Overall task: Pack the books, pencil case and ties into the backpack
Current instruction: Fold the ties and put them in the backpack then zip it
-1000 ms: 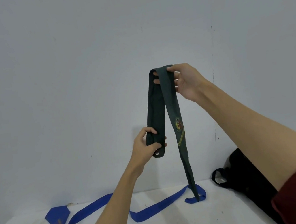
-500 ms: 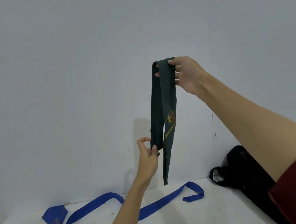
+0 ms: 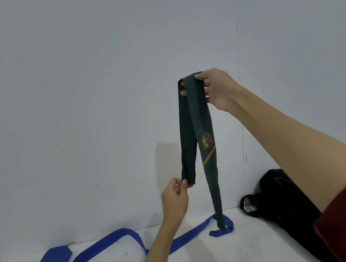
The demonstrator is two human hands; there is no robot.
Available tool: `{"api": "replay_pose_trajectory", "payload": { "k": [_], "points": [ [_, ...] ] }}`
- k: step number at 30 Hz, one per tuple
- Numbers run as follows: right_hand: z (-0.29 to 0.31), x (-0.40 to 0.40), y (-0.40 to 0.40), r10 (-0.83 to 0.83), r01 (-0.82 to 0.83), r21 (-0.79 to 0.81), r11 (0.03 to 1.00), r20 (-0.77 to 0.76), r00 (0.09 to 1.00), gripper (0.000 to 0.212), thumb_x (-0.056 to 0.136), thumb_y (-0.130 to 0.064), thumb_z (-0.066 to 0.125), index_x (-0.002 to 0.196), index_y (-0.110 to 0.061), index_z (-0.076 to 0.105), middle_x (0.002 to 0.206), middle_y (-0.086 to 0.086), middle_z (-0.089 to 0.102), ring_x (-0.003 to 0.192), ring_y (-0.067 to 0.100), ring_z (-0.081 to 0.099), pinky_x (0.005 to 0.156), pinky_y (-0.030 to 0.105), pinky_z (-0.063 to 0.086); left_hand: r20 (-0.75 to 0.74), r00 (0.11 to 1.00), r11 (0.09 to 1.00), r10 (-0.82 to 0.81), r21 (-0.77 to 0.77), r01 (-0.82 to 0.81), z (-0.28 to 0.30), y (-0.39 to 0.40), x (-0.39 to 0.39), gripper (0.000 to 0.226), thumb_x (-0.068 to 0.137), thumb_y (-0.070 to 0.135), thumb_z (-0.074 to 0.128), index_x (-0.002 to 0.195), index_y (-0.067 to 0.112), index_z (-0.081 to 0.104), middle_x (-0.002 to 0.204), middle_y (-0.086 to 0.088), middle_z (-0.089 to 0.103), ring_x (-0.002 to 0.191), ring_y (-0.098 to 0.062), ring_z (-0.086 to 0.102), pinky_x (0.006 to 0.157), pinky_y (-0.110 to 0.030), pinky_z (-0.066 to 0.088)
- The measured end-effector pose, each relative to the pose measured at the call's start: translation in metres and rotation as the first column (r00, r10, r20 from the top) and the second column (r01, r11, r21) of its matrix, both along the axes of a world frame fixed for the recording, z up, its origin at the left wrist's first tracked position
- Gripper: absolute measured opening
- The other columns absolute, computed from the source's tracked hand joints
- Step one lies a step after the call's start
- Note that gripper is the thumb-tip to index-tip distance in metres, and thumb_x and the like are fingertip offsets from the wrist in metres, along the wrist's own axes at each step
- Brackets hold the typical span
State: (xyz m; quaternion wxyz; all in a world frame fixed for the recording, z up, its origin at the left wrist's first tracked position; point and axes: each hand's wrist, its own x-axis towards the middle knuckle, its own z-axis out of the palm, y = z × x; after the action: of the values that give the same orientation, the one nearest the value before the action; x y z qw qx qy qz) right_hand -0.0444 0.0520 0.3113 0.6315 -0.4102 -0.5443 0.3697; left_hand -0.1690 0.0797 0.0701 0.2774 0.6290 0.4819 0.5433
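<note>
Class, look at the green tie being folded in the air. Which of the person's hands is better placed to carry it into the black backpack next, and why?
Probably the right hand: it holds the green tie at its top fold, bearing its weight, and the backpack lies on that side. The left hand only pinches the shorter loop's bottom.

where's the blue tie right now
The blue tie lies spread on the white table at lower left of the head view, its far end curling under the hanging green tie, left of the black backpack.
</note>
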Motion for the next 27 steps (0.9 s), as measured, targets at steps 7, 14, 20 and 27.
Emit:
{"api": "replay_pose_trajectory", "payload": {
  "k": [7,14,20,27],
  "points": [
    [-0.008,-0.003,-0.006,0.131,-0.128,-0.025,0.991,0.17,0.977,0.023,0.095,-0.008,0.038,0.105,-0.003,0.059,0.102,0.012,0.072,0.081,0.027,0.07,0.07,0.031,0.054,-0.059,0.981,0.979,-0.187,0.067,0.191,0.07,0.007,-0.021,0.087,0.079,0.026,0.074,0.146,0.022,0.019,0.152,0.001,0.027,0.133,-0.024,0.036,0.104,-0.037,0.035],
    [-0.016,-0.017,-0.002,0.132,-0.122,-0.061,0.991,0.225,0.965,0.024,0.094,-0.011,0.046,0.114,0.0,0.055,0.119,0.021,0.063,0.098,0.031,0.062,0.09,0.042,0.05,-0.066,0.972,0.965,-0.226,0.118,0.233,0.131,0.012,-0.015,0.054,0.086,0.013,0.066,0.134,0.013,0.041,0.123,-0.005,0.058,0.097,-0.013,0.056,0.07,-0.02,0.05],
    [-0.014,-0.01,-0.006,0.15,-0.139,-0.059,0.988,0.244,0.958,0.014,0.095,-0.008,0.044,0.09,-0.009,0.057,0.103,0.016,0.07,0.085,0.026,0.064,0.08,0.037,0.052,-0.036,0.952,0.952,-0.305,0.005,0.306,0.13,0.011,-0.015,0.024,0.098,0.009,0.046,0.12,0.006,0.055,0.116,-0.009,0.063,0.102,-0.025,0.061,0.087,-0.037,0.053],
    [-0.016,-0.003,-0.006,0.1,-0.083,-0.086,0.993,0.219,0.971,0.014,0.094,-0.007,0.046,0.083,-0.012,0.053,0.11,0.018,0.068,0.087,0.025,0.063,0.077,0.035,0.052,0.075,0.906,0.907,-0.418,-0.016,0.42,0.126,0.006,-0.018,0.011,0.088,0.017,0.063,0.096,0.021,0.059,0.093,0.007,0.067,0.085,-0.009,0.064,0.065,-0.017,0.05]
  ]
}}
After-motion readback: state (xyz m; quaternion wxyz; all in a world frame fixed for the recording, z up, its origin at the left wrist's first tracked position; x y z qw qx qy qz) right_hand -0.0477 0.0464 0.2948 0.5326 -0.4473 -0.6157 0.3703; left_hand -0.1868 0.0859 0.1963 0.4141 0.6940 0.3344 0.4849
